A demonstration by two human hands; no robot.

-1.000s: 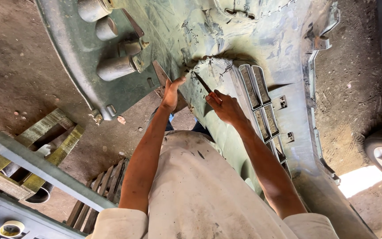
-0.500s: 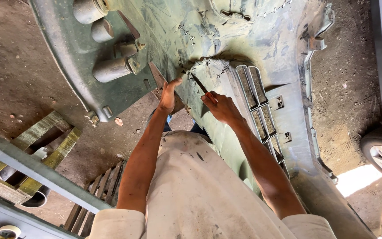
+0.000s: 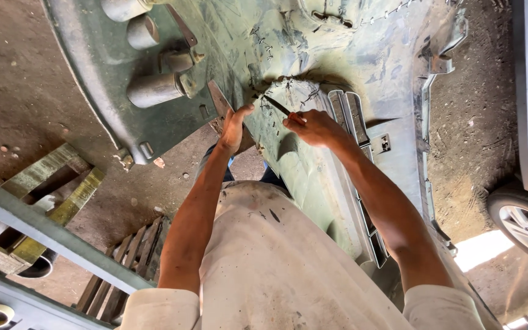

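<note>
Right hand (image 3: 314,127) grips a thin tool (image 3: 276,105) against the green bumper (image 3: 313,55) (stitched crack); left hand (image 3: 233,129) braces the bumper's edge just beside it.

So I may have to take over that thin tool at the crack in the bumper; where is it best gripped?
Probably at its near end, where the right hand already wraps it. The tool is a thin dark rod slanting toward the crack, so come from the near right side. The left hand steadies the bumper beside it.

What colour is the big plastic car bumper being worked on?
Dull grey-green plastic car bumper, scuffed and stained; head view.
</note>
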